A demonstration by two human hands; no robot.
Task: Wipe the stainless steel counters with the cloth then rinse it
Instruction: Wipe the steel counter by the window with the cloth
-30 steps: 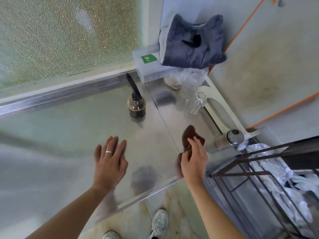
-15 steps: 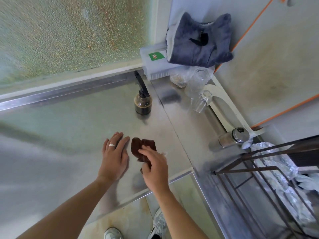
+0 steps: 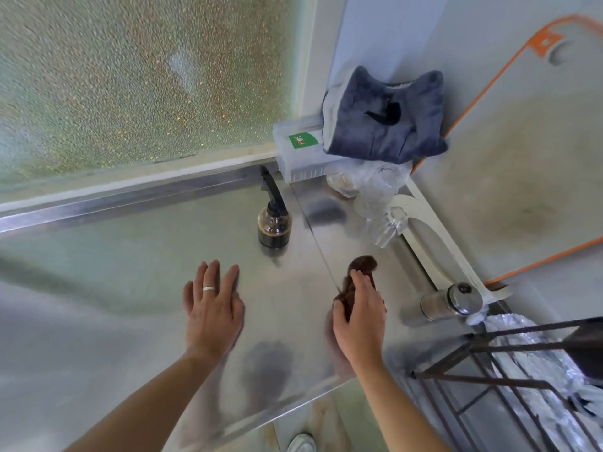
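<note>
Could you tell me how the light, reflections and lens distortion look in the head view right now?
Head view: soft daylight through the frosted window; the counter mirrors it in a hazy sheen, with dim reflections under the left hand and the right hand on the cloth; wide-angle bending at the edges; far left looks smeared.

Tabletop (image 3: pixel 130 256): bottle (image 3: pixel 273 228) centre frame, cloth (image 3: pixel 355 282) lower right of it, shaker (image 3: pixel 452 301) lying further right, box (image 3: pixel 301 154) behind.

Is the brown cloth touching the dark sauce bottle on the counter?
Apart. The head view shows bare steel counter between the brown cloth, under the right hand, and the sauce bottle.
</note>
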